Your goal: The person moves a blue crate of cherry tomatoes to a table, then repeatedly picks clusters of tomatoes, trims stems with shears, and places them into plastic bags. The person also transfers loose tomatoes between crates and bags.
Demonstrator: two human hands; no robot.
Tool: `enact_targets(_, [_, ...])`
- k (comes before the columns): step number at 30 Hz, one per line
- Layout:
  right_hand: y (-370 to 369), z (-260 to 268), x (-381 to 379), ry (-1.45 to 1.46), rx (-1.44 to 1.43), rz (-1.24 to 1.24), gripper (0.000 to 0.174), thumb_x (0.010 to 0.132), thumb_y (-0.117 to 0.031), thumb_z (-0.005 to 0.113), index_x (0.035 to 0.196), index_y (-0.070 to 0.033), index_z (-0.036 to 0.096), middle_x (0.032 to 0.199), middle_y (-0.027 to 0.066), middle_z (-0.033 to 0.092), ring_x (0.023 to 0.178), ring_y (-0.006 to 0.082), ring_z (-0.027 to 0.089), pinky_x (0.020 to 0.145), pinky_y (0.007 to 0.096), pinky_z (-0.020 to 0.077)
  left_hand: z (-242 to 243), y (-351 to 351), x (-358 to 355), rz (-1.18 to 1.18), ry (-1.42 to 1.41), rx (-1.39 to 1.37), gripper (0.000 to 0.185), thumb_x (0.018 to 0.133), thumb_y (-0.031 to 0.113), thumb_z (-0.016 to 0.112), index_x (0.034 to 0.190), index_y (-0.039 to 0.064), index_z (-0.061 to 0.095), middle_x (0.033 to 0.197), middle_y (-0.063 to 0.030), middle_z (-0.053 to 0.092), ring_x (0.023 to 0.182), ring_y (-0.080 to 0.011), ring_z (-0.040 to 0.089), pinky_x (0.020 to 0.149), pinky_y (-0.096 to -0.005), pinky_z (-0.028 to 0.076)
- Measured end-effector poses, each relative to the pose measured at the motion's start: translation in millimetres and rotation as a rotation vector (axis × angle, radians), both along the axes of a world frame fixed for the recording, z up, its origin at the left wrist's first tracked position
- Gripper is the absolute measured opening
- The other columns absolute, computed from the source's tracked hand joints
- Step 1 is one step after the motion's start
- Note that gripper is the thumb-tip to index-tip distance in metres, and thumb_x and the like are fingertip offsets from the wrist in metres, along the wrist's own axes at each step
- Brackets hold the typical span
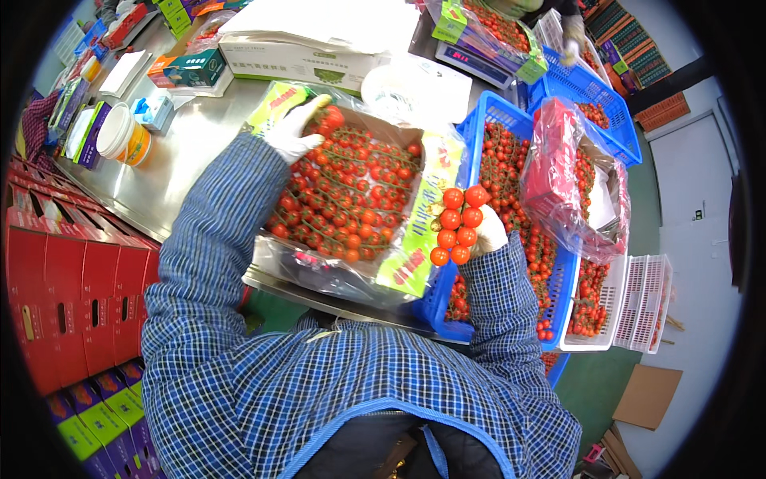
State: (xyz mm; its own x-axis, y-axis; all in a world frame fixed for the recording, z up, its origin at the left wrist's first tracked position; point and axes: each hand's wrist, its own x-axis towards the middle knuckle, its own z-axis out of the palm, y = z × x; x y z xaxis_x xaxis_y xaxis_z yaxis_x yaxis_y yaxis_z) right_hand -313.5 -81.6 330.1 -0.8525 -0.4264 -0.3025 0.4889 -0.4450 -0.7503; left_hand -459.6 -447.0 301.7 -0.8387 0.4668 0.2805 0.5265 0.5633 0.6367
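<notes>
My left hand, in a white glove, rests at the upper left corner of a plastic-lined cardboard box, its fingers at a few larger-looking tomatoes; whether it grips them I cannot tell. Rows of cherry tomatoes on the vine lie in the box. My right hand, also gloved, holds up a cluster of cherry tomatoes just beyond the box's right side. Beside that hand stands a blue plastic crate with more vine tomatoes.
Further right are a plastic-wrapped red box and a white crate. A digital scale bearing another tomato box stands beyond, near a co-worker's gloved hand. A white tub stands at left on the metal table.
</notes>
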Motion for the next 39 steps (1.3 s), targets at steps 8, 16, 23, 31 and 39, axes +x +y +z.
enact_targets(8, [-70.1, 29.8, -7.3, 0.122, -0.026, 0.009, 0.076, 0.072, -0.027, 0.078, 0.132, 0.001, 0.041, 0.117, 0.0186, 0.059, 0.097, 0.0285, 0.065, 0.080, 0.0423, 0.0571, -29.8, 3.8, -22.4, -0.105, 0.194, -0.781, 0.076, 0.072, 0.000, 0.061, 0.142, 0.018, 0.035, 0.141, -0.0104, 0.043, 0.131, -0.0343, 0.039, 0.106, -0.0453, 0.037])
enact_targets(16, [-37.5, 11.3, 22.6, 0.116, -0.201, -0.059, 0.075, 0.080, -0.022, 0.071, 0.140, 0.000, 0.033, 0.119, 0.0234, 0.058, 0.100, 0.0289, 0.064, 0.084, 0.0407, 0.0555, -2.6, 18.8, -7.3, -0.221, -0.076, -0.011, 0.040, 0.084, -0.001, 0.053, 0.122, 0.007, 0.057, 0.120, -0.0129, 0.058, 0.114, -0.0256, 0.055, 0.098, -0.0351, 0.043])
enact_targets(23, [-22.9, -1.1, 36.8, 0.060, -0.190, -0.004, 0.061, 0.082, -0.004, 0.066, 0.138, 0.000, 0.040, 0.128, 0.0131, 0.055, 0.114, 0.0234, 0.057, 0.096, 0.0357, 0.0480, 66.8, 136.3, 135.9, -0.418, -0.764, 0.449, 0.042, 0.087, 0.009, 0.062, 0.126, -0.002, 0.051, 0.107, -0.0063, 0.062, 0.097, -0.0127, 0.058, 0.086, -0.0288, 0.047])
enact_targets(31, [94.7, 23.7, 78.6, 0.156, -0.180, 0.250, 0.083, 0.084, -0.020, 0.072, 0.149, -0.008, 0.021, 0.134, 0.0120, 0.049, 0.110, 0.0196, 0.057, 0.093, 0.0339, 0.0474, 53.3, 248.1, 192.6, -0.281, -1.124, 0.610, 0.048, 0.077, 0.029, 0.074, 0.111, -0.001, 0.056, 0.089, -0.0091, 0.065, 0.068, -0.0156, 0.062, 0.058, -0.0261, 0.050])
enact_targets(39, [304.7, 77.0, 85.3, 0.583, 0.215, 0.148, 0.053, 0.087, -0.018, 0.060, 0.133, 0.003, 0.046, 0.109, 0.0178, 0.066, 0.101, 0.0226, 0.063, 0.092, 0.0369, 0.0483, 40.2, 319.3, 216.8, -0.349, -0.913, 1.219, 0.048, 0.081, 0.033, 0.069, 0.110, -0.004, 0.057, 0.070, -0.0086, 0.060, 0.052, -0.0135, 0.052, 0.048, -0.0266, 0.043])
